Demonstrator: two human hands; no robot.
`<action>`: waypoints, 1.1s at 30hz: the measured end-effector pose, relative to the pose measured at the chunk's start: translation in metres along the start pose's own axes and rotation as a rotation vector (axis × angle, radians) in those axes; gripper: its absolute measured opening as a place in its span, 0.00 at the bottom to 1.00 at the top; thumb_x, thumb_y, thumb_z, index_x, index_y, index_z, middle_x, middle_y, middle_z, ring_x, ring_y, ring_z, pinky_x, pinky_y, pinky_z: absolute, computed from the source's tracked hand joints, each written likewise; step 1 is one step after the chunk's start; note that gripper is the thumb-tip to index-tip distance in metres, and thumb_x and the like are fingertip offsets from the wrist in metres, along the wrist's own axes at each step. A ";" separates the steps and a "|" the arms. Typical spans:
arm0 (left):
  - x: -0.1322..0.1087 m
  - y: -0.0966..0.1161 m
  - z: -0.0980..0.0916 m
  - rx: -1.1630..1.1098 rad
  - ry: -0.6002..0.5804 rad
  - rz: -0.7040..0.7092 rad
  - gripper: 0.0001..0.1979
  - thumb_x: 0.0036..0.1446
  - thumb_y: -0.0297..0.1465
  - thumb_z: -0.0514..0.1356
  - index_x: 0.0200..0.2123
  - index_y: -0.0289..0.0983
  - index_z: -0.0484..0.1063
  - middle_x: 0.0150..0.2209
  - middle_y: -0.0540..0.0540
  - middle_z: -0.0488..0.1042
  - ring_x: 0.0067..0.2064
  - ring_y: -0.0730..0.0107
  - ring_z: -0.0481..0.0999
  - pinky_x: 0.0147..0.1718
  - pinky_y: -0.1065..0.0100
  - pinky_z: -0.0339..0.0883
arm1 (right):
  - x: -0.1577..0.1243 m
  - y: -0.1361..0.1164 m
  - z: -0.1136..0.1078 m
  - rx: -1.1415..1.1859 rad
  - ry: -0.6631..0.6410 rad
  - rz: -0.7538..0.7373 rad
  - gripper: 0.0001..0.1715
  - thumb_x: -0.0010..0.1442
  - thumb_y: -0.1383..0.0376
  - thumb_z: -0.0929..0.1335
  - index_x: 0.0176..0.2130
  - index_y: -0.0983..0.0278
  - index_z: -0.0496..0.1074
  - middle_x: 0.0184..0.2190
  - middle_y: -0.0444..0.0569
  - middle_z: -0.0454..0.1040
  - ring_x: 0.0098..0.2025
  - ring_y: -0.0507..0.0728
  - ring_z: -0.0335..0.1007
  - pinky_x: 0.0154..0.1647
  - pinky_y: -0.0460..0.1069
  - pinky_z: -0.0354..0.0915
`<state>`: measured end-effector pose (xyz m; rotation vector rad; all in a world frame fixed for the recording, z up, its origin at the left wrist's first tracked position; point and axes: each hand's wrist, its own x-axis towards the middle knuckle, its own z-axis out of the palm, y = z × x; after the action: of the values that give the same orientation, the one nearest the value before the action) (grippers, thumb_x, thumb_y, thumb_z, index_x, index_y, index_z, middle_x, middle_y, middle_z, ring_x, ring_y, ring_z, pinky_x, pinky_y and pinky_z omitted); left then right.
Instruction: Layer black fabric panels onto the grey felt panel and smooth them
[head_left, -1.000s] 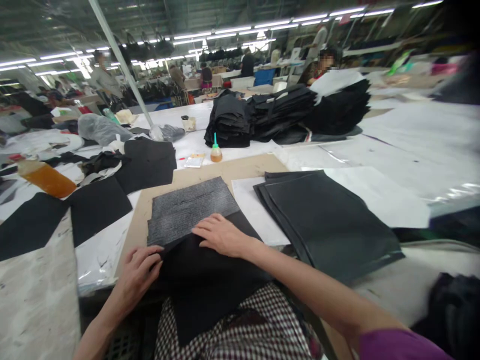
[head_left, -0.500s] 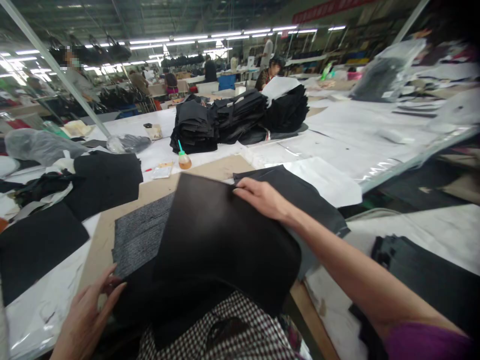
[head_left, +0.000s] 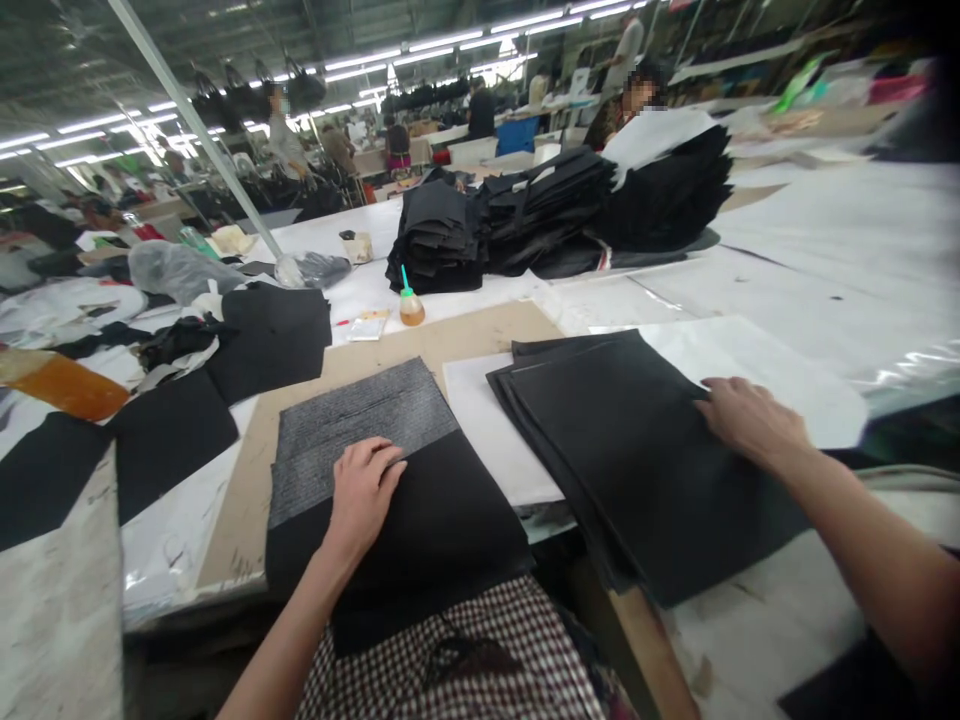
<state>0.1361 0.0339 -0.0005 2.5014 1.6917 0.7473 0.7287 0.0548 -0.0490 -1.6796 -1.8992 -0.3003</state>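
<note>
My left hand [head_left: 363, 487] lies flat, fingers together, on a black sheet [head_left: 442, 520] that hangs over the table's near edge onto my checked lap. Under that sheet, a grey ribbed mat [head_left: 360, 420] rests on a brown board [head_left: 450, 335]. My right hand [head_left: 746, 415] rests with fingers spread on the right side of a stack of black sheets [head_left: 637, 450], which sits partly on white paper [head_left: 487, 430]. Neither hand grips anything.
A small glue bottle with a green tip [head_left: 410, 303] stands behind the board. Piles of black pieces [head_left: 555, 215] fill the table's back. Black cloth pieces [head_left: 270, 330] and an orange bottle [head_left: 64, 385] lie at left. A slanted pole [head_left: 202, 140] rises there. Other people work far behind.
My right hand carried a black sheet off the pile in front of me and laid it on the stack at right. My left hand moved up onto the remaining sheet.
</note>
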 end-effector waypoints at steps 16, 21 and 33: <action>0.005 0.008 0.022 -0.039 0.050 0.087 0.05 0.65 0.29 0.57 0.41 0.41 0.73 0.49 0.44 0.73 0.52 0.57 0.68 0.51 0.53 0.60 | 0.048 -0.321 0.041 0.483 -0.298 -0.574 0.19 0.69 0.69 0.61 0.57 0.61 0.68 0.51 0.51 0.72 0.53 0.56 0.66 0.55 0.54 0.63; 0.006 0.008 0.021 -0.024 0.048 0.087 0.06 0.65 0.29 0.57 0.39 0.41 0.74 0.47 0.44 0.72 0.50 0.59 0.69 0.49 0.54 0.60 | 0.055 -0.349 0.075 0.401 -0.395 -0.591 0.19 0.66 0.66 0.67 0.56 0.62 0.68 0.49 0.51 0.74 0.53 0.58 0.64 0.55 0.56 0.60; -0.002 0.005 0.005 -0.022 -0.025 0.269 0.07 0.67 0.26 0.54 0.37 0.40 0.71 0.48 0.44 0.74 0.53 0.61 0.70 0.54 0.54 0.56 | 0.065 -0.362 0.070 0.301 -0.439 -0.509 0.22 0.60 0.61 0.73 0.52 0.64 0.69 0.45 0.53 0.72 0.52 0.63 0.60 0.56 0.60 0.54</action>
<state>0.1417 0.0312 -0.0048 2.7430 1.3455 0.7425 0.3590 0.0796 0.0044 -1.1054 -2.5389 0.1774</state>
